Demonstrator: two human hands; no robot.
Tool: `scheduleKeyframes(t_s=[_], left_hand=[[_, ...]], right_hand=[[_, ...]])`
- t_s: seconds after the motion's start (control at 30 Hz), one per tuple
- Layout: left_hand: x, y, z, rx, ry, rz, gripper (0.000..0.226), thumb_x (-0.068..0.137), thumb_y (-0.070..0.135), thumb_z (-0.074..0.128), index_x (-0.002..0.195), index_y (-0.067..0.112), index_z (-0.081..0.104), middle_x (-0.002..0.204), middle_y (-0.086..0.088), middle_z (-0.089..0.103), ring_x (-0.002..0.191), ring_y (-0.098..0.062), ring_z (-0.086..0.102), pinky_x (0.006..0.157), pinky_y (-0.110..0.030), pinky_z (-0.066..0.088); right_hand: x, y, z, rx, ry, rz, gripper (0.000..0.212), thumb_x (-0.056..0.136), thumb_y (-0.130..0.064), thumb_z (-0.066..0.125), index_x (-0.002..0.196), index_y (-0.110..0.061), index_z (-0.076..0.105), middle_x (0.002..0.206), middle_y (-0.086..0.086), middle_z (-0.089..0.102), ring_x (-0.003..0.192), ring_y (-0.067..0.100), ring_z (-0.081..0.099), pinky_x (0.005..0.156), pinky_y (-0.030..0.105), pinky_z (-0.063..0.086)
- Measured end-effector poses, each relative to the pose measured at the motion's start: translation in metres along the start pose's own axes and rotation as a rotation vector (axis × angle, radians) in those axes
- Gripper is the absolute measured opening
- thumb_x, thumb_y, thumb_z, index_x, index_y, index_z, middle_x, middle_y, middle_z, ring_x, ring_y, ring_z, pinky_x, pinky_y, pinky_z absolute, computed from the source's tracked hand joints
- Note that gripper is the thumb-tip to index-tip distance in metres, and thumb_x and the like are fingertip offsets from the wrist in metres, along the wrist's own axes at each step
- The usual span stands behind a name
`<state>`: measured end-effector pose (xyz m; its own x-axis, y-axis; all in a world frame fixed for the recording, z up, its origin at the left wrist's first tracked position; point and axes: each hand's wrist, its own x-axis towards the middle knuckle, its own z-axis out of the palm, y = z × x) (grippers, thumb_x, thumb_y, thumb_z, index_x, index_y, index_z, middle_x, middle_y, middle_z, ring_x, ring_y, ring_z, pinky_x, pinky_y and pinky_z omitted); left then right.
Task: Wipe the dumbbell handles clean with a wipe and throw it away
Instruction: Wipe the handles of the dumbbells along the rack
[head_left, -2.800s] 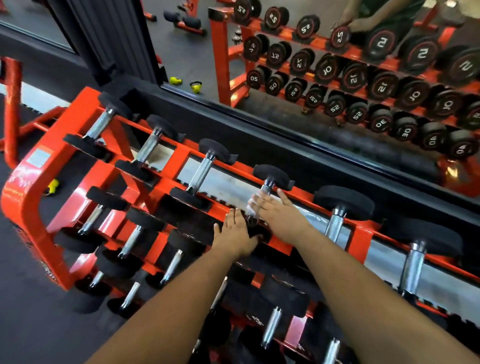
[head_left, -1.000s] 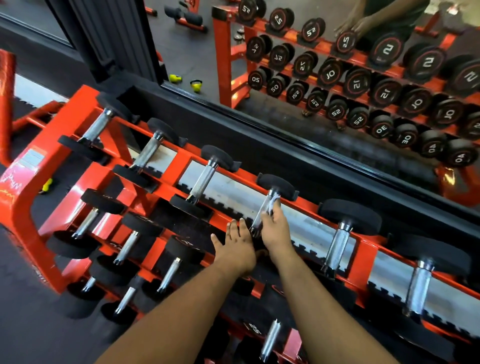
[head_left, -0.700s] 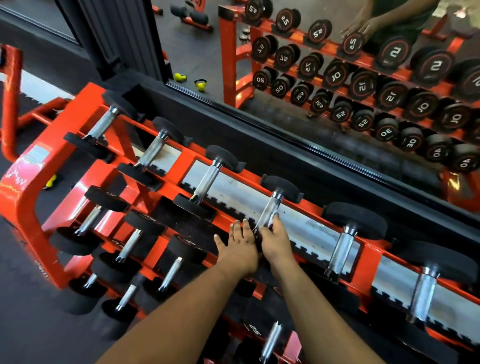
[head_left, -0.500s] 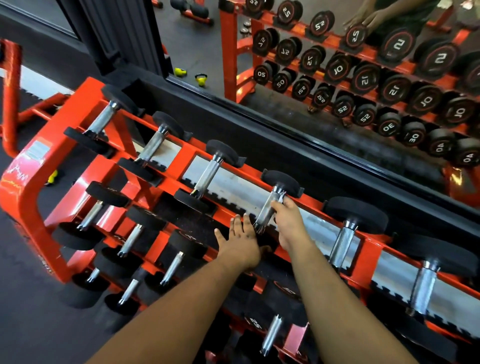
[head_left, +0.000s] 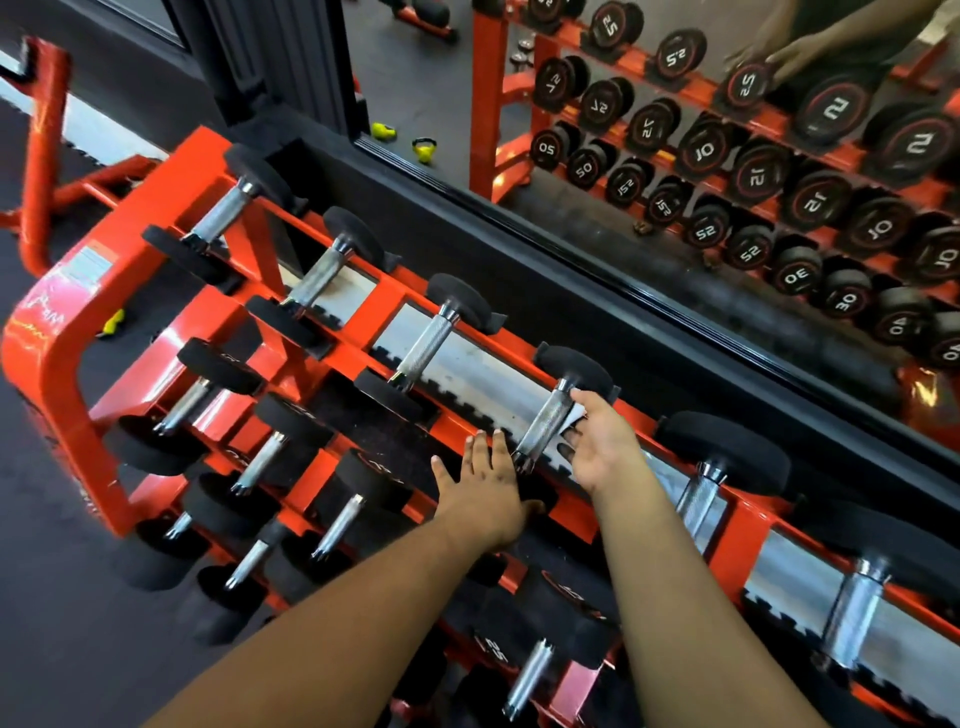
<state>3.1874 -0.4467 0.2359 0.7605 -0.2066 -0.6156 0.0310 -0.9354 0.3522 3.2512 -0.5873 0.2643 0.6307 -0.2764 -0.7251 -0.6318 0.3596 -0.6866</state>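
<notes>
Orange steel rack (head_left: 171, 218) w/ rows of dumbbells on sloped tiers, black rubber heads, knurled metal handles. Fourth dumbbell handle (head_left: 543, 423) on top tier, counted from rack's left end, being worked on. Right hand (head_left: 597, 447) palm-up beside & partly under that handle, fingers curled round it from the right, pinching a small white wipe (head_left: 576, 415) against upper part of the bar near the far head (head_left: 574, 366); most of wipe hidden betw. fingers & metal, only a corner showing. Left hand (head_left: 485, 480) flat, fingers straight & close together, thumb out to the side, pressing down on near head of same dumbbell, fingertips just left of handle's lower end; holding nothing. Both forearms bare, reaching in from bottom of view. Neighbouring top-tier dumbbells (head_left: 434, 340) left & right resting in cradles, untouched. Lower tiers w/ smaller dumbbells (head_left: 262, 460). Mirror (head_left: 675, 130) behind rack showing reflected rack w/ numbered heads & reflected hands at top right. Two yellow-green kettlebells (head_left: 423, 149) reflected on dark floor. Dark rubber flooring (head_left: 52, 623) at left.
</notes>
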Motion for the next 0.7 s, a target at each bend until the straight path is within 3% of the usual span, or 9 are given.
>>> scheduleKeyframes(t_s=[0.1, 0.2, 0.37, 0.5, 0.63, 0.7], left_hand=[[0.001, 0.000, 0.001, 0.005, 0.005, 0.000, 0.103, 0.100, 0.066, 0.038, 0.154, 0.010, -0.029, 0.166, -0.014, -0.025, 0.154, -0.028, -0.024, 0.117, -0.070, -0.010], [0.001, 0.000, 0.001, 0.003, 0.002, 0.000, 0.103, 0.099, 0.067, 0.038, 0.154, 0.010, -0.029, 0.166, -0.015, -0.025, 0.154, -0.029, -0.024, 0.117, -0.070, -0.011], [0.001, -0.002, 0.002, 0.005, 0.006, 0.005, 0.103, 0.099, 0.067, 0.037, 0.153, 0.011, -0.030, 0.166, -0.015, -0.026, 0.153, -0.029, -0.025, 0.117, -0.070, -0.012], [-0.001, 0.001, 0.000, 0.010, 0.004, 0.000, 0.102, 0.100, 0.066, 0.037, 0.154, 0.010, -0.029, 0.166, -0.015, -0.026, 0.153, -0.029, -0.024, 0.117, -0.070, -0.012], [-0.003, 0.002, -0.002, 0.015, -0.003, 0.003, 0.102, 0.100, 0.065, 0.037, 0.153, 0.010, -0.030, 0.165, -0.016, -0.026, 0.153, -0.029, -0.024, 0.117, -0.071, -0.011], [-0.002, 0.001, 0.000, 0.005, 0.004, 0.003, 0.102, 0.100, 0.065, 0.038, 0.153, 0.010, -0.030, 0.165, -0.015, -0.026, 0.153, -0.029, -0.024, 0.117, -0.070, -0.012]], right_hand=[[0.003, -0.009, 0.005, 0.021, -0.032, 0.023, 0.041, 0.084, -0.028, 0.069, 0.121, -0.011, 0.065, 0.124, 0.018, 0.067, 0.114, 0.031, 0.062, 0.104, 0.048, 0.046], [0.007, -0.009, 0.006, 0.043, -0.058, 0.047, 0.043, 0.081, -0.029, 0.071, 0.119, -0.007, 0.069, 0.122, 0.014, 0.067, 0.123, 0.032, 0.060, 0.106, 0.049, 0.046], [0.000, -0.003, -0.008, -0.001, -0.133, 0.006, 0.039, 0.090, -0.037, 0.066, 0.123, -0.017, 0.064, 0.126, 0.011, 0.065, 0.118, 0.026, 0.058, 0.100, 0.047, 0.042], [-0.003, 0.001, 0.001, -0.012, -0.127, 0.037, 0.038, 0.089, -0.038, 0.070, 0.119, -0.016, 0.065, 0.124, 0.014, 0.066, 0.115, 0.029, 0.060, 0.108, 0.050, 0.043], [-0.009, 0.013, -0.005, 0.022, -0.127, 0.019, 0.032, 0.094, -0.035, 0.065, 0.117, -0.013, 0.067, 0.118, 0.017, 0.071, 0.109, 0.030, 0.066, 0.087, 0.042, 0.053], [-0.012, 0.016, -0.013, 0.023, -0.134, 0.014, 0.030, 0.096, -0.034, 0.062, 0.120, -0.015, 0.066, 0.114, 0.014, 0.072, 0.105, 0.027, 0.067, 0.074, 0.037, 0.050]])
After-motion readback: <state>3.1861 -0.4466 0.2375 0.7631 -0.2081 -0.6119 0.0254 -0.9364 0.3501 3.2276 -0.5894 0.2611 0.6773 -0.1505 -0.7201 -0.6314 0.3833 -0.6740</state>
